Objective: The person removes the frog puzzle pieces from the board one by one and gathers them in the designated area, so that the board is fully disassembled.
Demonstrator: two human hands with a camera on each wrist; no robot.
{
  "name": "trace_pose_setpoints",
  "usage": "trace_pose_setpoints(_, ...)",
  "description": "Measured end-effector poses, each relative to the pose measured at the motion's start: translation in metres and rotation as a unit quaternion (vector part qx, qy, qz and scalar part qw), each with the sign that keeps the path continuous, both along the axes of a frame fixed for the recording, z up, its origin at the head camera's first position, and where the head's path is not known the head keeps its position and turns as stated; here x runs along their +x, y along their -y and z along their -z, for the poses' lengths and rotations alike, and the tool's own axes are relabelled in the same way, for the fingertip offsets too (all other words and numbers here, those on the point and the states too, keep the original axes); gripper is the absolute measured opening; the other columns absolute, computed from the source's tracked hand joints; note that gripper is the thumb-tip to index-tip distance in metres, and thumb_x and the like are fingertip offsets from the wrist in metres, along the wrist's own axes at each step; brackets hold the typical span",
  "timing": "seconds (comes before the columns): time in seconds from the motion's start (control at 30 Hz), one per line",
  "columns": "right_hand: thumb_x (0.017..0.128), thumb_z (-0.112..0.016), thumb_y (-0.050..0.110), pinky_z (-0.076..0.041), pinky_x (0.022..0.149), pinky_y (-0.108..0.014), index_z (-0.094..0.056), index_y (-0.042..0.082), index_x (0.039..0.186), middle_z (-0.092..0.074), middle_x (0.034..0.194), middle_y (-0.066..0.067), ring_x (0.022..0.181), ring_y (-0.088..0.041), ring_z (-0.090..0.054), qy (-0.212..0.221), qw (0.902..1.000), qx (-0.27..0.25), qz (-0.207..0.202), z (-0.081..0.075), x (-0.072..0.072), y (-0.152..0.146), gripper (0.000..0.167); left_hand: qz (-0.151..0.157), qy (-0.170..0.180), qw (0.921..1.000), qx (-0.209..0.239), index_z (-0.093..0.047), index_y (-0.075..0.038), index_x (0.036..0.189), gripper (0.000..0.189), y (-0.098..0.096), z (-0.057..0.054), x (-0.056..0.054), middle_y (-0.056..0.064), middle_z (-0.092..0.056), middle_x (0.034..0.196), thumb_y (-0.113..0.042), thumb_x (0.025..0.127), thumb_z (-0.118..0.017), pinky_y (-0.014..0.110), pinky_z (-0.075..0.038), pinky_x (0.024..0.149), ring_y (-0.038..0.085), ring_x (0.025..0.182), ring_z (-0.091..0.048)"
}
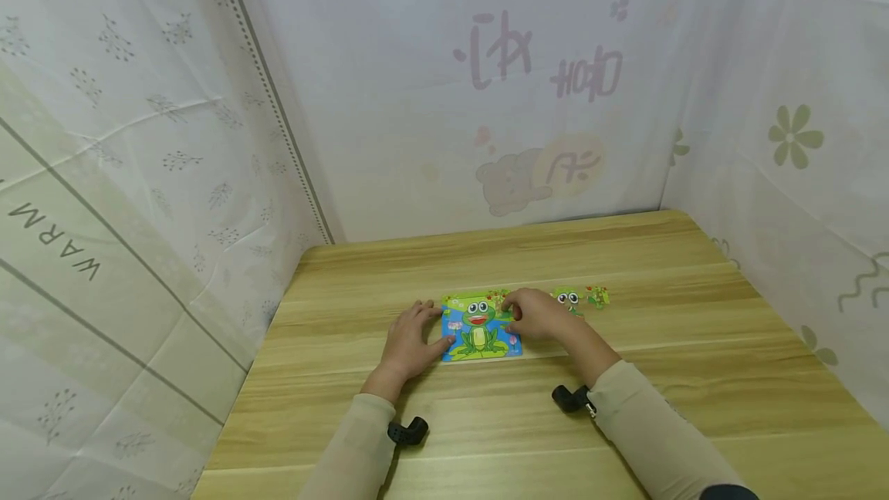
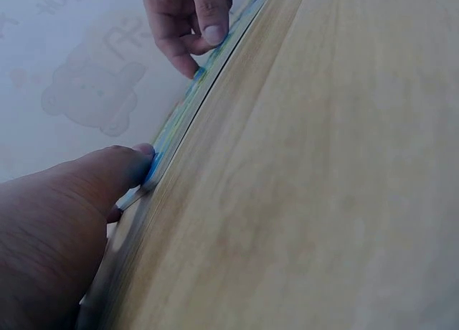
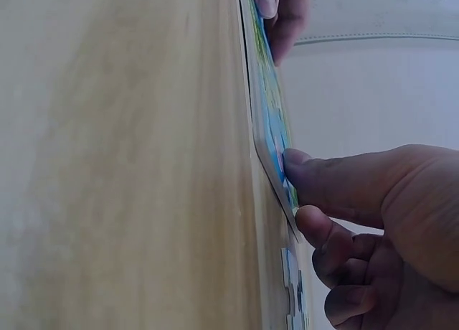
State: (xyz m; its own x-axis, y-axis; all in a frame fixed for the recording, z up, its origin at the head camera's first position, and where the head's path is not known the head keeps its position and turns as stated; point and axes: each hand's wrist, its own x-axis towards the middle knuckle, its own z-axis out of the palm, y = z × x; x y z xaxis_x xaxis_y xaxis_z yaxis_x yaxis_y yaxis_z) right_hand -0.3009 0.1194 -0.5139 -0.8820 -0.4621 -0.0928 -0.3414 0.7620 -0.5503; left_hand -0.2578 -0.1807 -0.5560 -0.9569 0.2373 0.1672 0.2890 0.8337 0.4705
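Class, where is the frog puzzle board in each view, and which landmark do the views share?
Head: frog puzzle board, below centre, slightly right.
Left wrist: board, edge-on, upper left.
Right wrist: board, edge-on, just right of centre.
Shared landmark: left hand touching it.

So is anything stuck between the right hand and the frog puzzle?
Nothing I can see: the right hand is touching the frog puzzle at its right side. The loose pieces lie farther right, not between them.

one frog puzzle, at least two loose pieces, two wrist cameras, one table
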Motion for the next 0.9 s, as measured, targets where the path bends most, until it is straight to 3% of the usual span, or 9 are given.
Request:
trace_pose_setpoints(0.37,0.089,-0.087,0.018,-0.050,0.074,-0.037,-0.068,0.013,0.118,-0.059,0.089,0.001,0.079,-0.018,-0.055,0.003,0.9994,-0.031,0.014,0.0015,-0.0001,0.0016,0.036,0.001,-0.002,1.0000,0.002,-0.059,-0.019,0.147,0.063,-0.0001,0.0007,0.0009,0.006,-0.043,0.163,-0.051,0.095,-0.075,0.061,-0.022,0.125,0.032,0.156,-0.029)
trace_pose_setpoints(0.63,0.090,-0.086,0.018,-0.053,0.077,-0.036,-0.067,0.015,0.115,-0.061,0.090,0.004,0.081,-0.016,-0.058,-0.011,0.9995,-0.023,0.018,0.0052,-0.0008,0.0036,0.031,0.002,-0.015,0.9997,0.020,-0.062,-0.018,0.143,0.061,0.0007,0.0014,0.0007,0.007,-0.048,0.160,-0.049,0.093,-0.078,0.062,-0.023,0.124,0.032,0.154,-0.032)
trace_pose_setpoints(0.77,0.090,-0.086,0.018,-0.053,0.078,-0.036,-0.067,0.015,0.113,-0.061,0.090,0.004,0.081,-0.016,-0.058,-0.015,0.9994,-0.025,0.020,0.0050,0.0003,0.0045,0.030,0.010,-0.036,0.9984,0.043,-0.067,-0.018,0.136,0.055,-0.0004,0.0016,-0.0005,0.002,-0.058,0.149,-0.046,0.091,-0.081,0.060,-0.029,0.121,0.031,0.146,-0.045)
trace_pose_setpoints(0.9,0.090,-0.085,0.016,-0.052,0.077,-0.037,-0.067,0.014,0.112,-0.061,0.089,0.003,0.080,-0.017,-0.057,-0.013,0.9991,-0.035,0.021,0.0053,0.0004,0.0047,0.028,0.037,-0.070,0.9950,0.061,-0.073,-0.017,0.126,0.043,-0.0076,0.0004,0.0003,-0.001,-0.064,0.132,-0.037,0.090,-0.085,0.053,-0.042,0.114,0.028,0.129,-0.057)
